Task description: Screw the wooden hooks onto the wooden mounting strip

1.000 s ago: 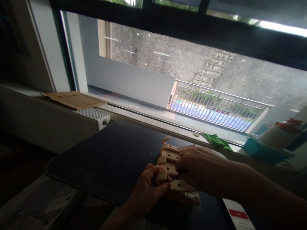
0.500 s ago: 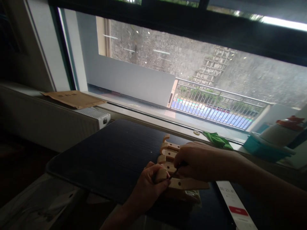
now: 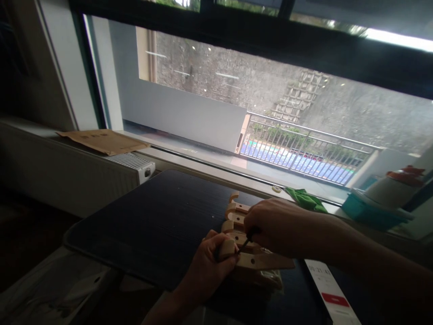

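My left hand is closed around the curved end of the nearest wooden hook, a pale strip with a round dark hole. Fist-like, my right hand grips a screwdriver with a dark handle and a thin shaft. Its shaft slants down to the hook beside my left fingertips; the tip itself is hard to make out. Several more wooden hooks lie in a row behind, partly covered by my right hand. Under the near hook is a crinkled clear plastic bag.
The dark table stands by a window. A phone showing a timer lies at the right. On the sill are a green cloth, a small round item and a teal box. A brown envelope rests at left.
My right hand has turned slightly around the screwdriver, and more of the shaft now shows. My left hand and the hooks stay nearly in place.
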Demonstrator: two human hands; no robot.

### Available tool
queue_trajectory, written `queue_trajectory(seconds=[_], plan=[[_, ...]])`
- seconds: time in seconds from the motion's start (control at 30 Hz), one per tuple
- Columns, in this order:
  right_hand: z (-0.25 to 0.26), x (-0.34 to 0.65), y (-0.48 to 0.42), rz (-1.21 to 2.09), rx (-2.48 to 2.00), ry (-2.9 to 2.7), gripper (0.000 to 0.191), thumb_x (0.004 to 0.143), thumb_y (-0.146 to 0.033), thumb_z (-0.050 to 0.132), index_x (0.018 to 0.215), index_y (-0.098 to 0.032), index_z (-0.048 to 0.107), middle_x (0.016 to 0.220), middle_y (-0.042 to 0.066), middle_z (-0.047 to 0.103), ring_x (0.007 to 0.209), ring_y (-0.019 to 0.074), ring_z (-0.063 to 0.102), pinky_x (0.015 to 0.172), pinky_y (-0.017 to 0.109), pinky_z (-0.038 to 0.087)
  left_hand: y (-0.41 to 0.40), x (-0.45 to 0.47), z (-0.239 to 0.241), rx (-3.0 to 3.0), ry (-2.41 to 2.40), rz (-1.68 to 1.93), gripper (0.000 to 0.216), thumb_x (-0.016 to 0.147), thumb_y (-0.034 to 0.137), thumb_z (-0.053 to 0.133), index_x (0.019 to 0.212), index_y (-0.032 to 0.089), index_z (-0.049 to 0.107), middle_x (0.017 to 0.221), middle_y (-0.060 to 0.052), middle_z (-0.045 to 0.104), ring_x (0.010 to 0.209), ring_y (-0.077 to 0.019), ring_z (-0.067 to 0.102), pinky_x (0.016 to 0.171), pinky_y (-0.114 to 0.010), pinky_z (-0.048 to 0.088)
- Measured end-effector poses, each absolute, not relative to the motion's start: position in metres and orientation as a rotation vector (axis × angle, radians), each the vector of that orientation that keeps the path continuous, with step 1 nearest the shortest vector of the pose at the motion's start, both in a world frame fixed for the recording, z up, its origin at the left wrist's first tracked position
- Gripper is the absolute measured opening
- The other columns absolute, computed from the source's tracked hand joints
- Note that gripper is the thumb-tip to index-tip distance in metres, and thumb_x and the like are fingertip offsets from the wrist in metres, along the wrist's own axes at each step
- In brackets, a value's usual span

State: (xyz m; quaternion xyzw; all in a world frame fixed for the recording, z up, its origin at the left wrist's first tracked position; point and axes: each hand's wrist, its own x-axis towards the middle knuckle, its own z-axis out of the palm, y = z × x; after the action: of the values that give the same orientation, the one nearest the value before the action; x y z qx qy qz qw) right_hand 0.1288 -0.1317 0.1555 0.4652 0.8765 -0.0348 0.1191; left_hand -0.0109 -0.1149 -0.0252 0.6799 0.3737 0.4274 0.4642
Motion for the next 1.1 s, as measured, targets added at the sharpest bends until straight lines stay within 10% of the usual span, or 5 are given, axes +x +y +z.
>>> queue_trajectory(seconds=[0.3,1.1], plan=[[0.147,0.134,-0.128,-0.135,1.574,2.447,0.023,0.077,-0.037,0.051,0.067,-0.020,0.062,0.056,-0.001,0.055,0.048,0.0093,0.044,0.043,0.021,0.026,-0.116,-0.011,-0.029,1.662,0.891,1.078,0.005,0.071,0.019,0.064,0.076,0.019,0.063,0.084,-0.001,0.053,0.083,-0.0178,0.055,0.076,-0.026,0.044],[0.158,0.127,-0.141,-0.052,1.434,2.517,0.015,0.074,-0.022,0.056,0.085,-0.022,0.067,0.078,0.002,0.066,0.069,0.0150,0.056,0.054,0.024,0.030,-0.118,-0.012,-0.028,1.612,0.842,1.119,0.005,0.072,0.020,0.064,0.076,0.018,0.061,0.085,-0.001,0.052,0.082,-0.0168,0.055,0.075,-0.025,0.043]])
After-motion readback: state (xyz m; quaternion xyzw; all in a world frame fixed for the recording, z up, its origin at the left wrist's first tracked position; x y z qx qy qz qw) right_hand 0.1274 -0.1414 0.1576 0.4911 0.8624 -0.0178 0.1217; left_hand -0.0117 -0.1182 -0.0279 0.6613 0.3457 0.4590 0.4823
